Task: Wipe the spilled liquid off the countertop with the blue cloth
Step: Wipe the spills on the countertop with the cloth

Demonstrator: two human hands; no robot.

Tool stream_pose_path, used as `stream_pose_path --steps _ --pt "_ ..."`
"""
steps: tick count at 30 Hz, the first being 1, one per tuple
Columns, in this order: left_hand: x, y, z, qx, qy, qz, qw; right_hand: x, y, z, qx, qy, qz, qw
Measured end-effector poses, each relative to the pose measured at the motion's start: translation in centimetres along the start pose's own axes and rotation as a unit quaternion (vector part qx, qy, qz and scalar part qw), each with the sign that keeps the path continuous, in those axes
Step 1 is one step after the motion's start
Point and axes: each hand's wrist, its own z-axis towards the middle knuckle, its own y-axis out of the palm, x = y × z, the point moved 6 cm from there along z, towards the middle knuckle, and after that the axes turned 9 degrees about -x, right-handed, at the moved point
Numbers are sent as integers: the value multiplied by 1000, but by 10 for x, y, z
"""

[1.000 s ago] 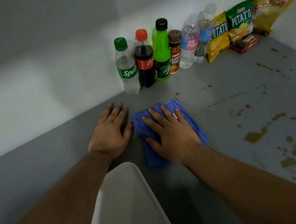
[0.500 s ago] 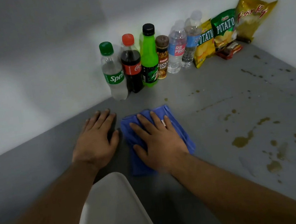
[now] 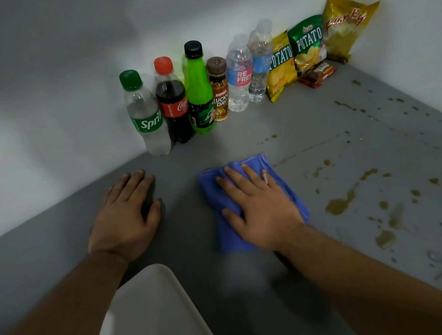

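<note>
A folded blue cloth (image 3: 224, 237) lies on the grey countertop (image 3: 279, 128) in the middle of the view. My right hand (image 3: 260, 208) presses flat on top of it, fingers spread and pointing to the back wall. Palm down on the bare counter, my left hand (image 3: 128, 217) rests a short gap to the left of the cloth and holds nothing. Brown spilled liquid (image 3: 337, 205) lies in puddles, drops and streaks to the right of the cloth, reaching the right wall and the front right. A thin brown streak (image 3: 300, 152) runs just past the cloth's far right corner.
Several drink bottles stand along the back wall, among them a Sprite bottle (image 3: 147, 120) and a cola bottle (image 3: 173, 103). Chip bags (image 3: 307, 42) and a small red packet (image 3: 317, 73) sit in the back right corner. A white rounded object (image 3: 150, 322) fills the bottom centre between my forearms.
My right hand has slid the blue cloth to the right, away from my left hand and closer to the brown puddles. My left hand has stayed flat on the counter.
</note>
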Motion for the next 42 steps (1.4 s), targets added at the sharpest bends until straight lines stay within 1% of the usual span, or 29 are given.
stream_pose_path --steps 4,8,10,13,15,18,20,23,26,30,32,37,39,42 --pt "4 -1 1 11 10 11 1000 28 -15 29 9 63 -18 998" --pt "10 -2 2 -8 33 15 999 16 -20 61 11 93 -6 996" --pt "22 -6 6 -14 60 -1 998 9 -17 52 17 73 2 997" --pt "63 -8 21 -10 122 -38 992 8 -10 21 18 17 6 1000" --pt "93 -6 31 12 139 -79 987 18 -6 4 13 18 4 1000" --pt "120 5 37 24 108 -112 988 41 -9 1 20 61 -3 998" --pt "125 15 35 33 86 -86 992 56 -16 14 23 91 -7 996" --pt "125 19 36 47 77 -53 995 65 -26 44 10 119 -10 993" --pt "126 19 37 39 70 -39 996 55 -27 53 2 114 -7 993" --pt "128 19 37 34 75 -33 996 45 -17 13 10 60 -2 998" --pt "129 20 38 29 80 -12 996 52 -13 -1 2 55 2 998" --pt "131 21 36 32 84 -4 996 83 -26 31 -2 105 -16 994" --pt "131 21 37 32 84 -4 996 83 -28 43 -5 125 -22 992" --pt "132 18 36 34 82 -8 996 69 -24 33 -2 130 -14 991"
